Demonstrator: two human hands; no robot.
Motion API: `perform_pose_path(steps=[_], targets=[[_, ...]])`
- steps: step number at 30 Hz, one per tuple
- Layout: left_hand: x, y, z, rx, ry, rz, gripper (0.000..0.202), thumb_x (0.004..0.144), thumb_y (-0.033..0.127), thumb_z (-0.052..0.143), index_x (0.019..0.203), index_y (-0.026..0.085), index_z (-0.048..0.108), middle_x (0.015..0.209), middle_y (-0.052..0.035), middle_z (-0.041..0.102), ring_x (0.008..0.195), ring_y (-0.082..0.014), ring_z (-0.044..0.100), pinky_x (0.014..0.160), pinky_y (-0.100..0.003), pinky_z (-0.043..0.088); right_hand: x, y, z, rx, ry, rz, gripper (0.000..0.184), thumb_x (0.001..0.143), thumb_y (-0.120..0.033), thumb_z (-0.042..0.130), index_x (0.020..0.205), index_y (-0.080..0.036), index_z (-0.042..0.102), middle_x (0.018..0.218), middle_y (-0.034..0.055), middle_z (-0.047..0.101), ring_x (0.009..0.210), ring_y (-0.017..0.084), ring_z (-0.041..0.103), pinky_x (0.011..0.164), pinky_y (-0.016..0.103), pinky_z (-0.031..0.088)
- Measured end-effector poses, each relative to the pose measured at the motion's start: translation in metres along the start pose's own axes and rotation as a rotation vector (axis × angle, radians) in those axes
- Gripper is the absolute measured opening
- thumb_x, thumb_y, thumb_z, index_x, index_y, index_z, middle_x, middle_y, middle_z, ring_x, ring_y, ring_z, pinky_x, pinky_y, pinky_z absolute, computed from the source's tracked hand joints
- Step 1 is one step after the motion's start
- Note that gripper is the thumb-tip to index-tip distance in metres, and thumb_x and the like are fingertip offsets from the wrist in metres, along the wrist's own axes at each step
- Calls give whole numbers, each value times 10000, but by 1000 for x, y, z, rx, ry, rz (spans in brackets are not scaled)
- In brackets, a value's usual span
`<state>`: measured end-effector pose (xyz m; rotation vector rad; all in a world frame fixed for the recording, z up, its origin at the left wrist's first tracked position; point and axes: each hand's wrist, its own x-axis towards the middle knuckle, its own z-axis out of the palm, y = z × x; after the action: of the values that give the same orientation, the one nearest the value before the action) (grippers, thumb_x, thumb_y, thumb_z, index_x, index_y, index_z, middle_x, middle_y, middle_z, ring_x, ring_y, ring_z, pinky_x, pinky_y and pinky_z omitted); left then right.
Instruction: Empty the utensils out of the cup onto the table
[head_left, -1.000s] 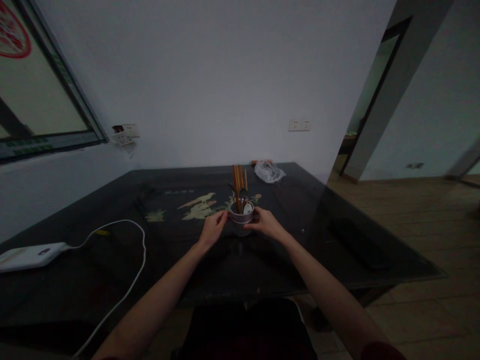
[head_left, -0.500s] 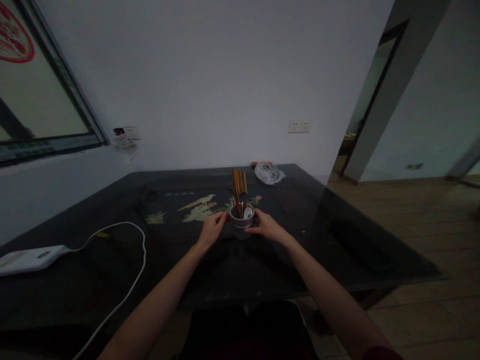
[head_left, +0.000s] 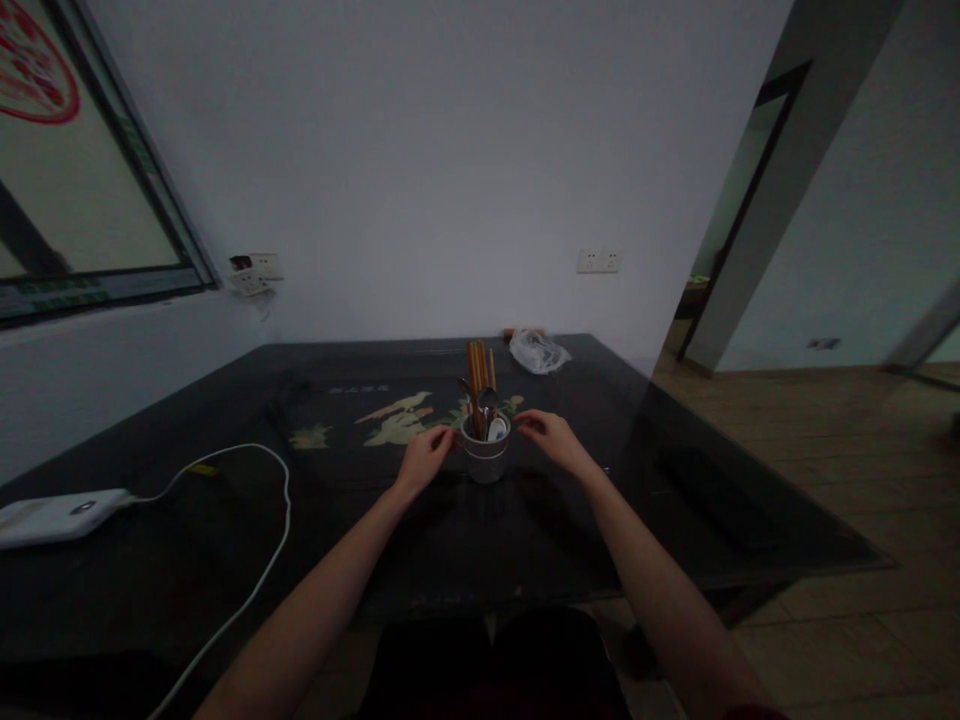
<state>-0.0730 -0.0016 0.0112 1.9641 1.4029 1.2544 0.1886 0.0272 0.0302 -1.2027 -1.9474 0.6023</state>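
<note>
A grey utensil cup (head_left: 486,462) stands upright on the dark table in front of me. It holds several brown wooden chopsticks (head_left: 478,372), metal spoons (head_left: 487,397) and a white spoon (head_left: 497,429) with a blue mark. My left hand (head_left: 426,458) is at the cup's left side, its fingertips pinched together at the rim. Just off the cup's right side, my right hand (head_left: 551,438) hovers with bent, parted fingers and holds nothing.
The dark table (head_left: 420,560) has a bird-and-flower picture (head_left: 397,418). A clear plastic bag (head_left: 538,352) lies near the wall. On the left, a white device (head_left: 64,517) trails a white cable (head_left: 289,500). A dark flat object (head_left: 716,500) lies on the right.
My right hand has let go of the cup and moved slightly right and up, away from its side. The left hand and the cup stay nearly where they were.
</note>
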Motion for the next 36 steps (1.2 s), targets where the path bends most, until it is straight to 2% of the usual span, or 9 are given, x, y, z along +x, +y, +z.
perform_pose_path(steps=[4, 8, 11, 13, 17, 23, 29, 36], targets=[[-1, 0, 2, 25, -13, 3, 311, 862, 405, 447, 807, 190, 664, 732, -29, 690, 696, -181, 634, 666, -267, 459, 1, -12, -7, 6, 175, -9, 237, 858, -331, 497, 867, -166, 666, 730, 37, 664, 645, 157, 613, 640, 264, 456], [-3, -2, 6, 47, -31, 27, 300, 871, 393, 440, 866, 194, 665, 796, -37, 698, 730, -185, 633, 681, -270, 460, -2, -42, -12, -101, 214, -100, 201, 852, -328, 524, 841, -186, 666, 815, 49, 678, 721, 159, 610, 668, 253, 450], [-4, -1, 9, 52, -42, 49, 290, 872, 382, 445, 927, 195, 659, 885, -43, 708, 802, -190, 643, 732, -276, 474, -2, -75, -15, -359, 164, -110, 181, 856, -333, 536, 849, -205, 664, 855, 44, 665, 800, 159, 604, 696, 245, 439], [-4, -1, 10, 43, -45, 57, 284, 875, 366, 444, 955, 192, 653, 935, -46, 709, 845, -188, 647, 769, -278, 479, 0, -97, -14, -559, 82, -92, 195, 857, -361, 535, 869, -212, 660, 912, 45, 656, 881, 173, 600, 706, 246, 439], [-5, 0, 12, 12, -47, 57, 282, 881, 365, 440, 941, 188, 652, 933, -44, 709, 841, -181, 651, 769, -276, 488, 7, -123, -7, -808, -71, -37, 211, 862, -333, 518, 910, -190, 666, 985, 87, 651, 946, 209, 603, 725, 278, 456], [-6, 2, 12, 6, -50, 55, 243, 874, 311, 450, 951, 184, 643, 923, -45, 707, 845, -179, 652, 750, -267, 489, 12, -131, 2, -902, -139, 19, 245, 877, -231, 455, 972, -151, 667, 1015, 138, 659, 966, 256, 621, 755, 339, 480], [-6, 3, 12, 1, -63, 51, 249, 870, 286, 449, 979, 175, 644, 931, -59, 704, 829, -177, 651, 763, -279, 496, 12, -135, 5, -939, -146, -4, 269, 836, -89, 437, 984, -133, 657, 1013, 146, 667, 965, 264, 628, 736, 337, 485], [-5, 0, 14, -41, -64, 52, 251, 859, 287, 471, 1012, 186, 642, 981, -59, 708, 890, -188, 656, 813, -284, 501, 6, -133, 8, -938, -81, -34, 237, 853, -107, 431, 951, -151, 642, 994, 132, 665, 950, 245, 628, 751, 336, 477]])
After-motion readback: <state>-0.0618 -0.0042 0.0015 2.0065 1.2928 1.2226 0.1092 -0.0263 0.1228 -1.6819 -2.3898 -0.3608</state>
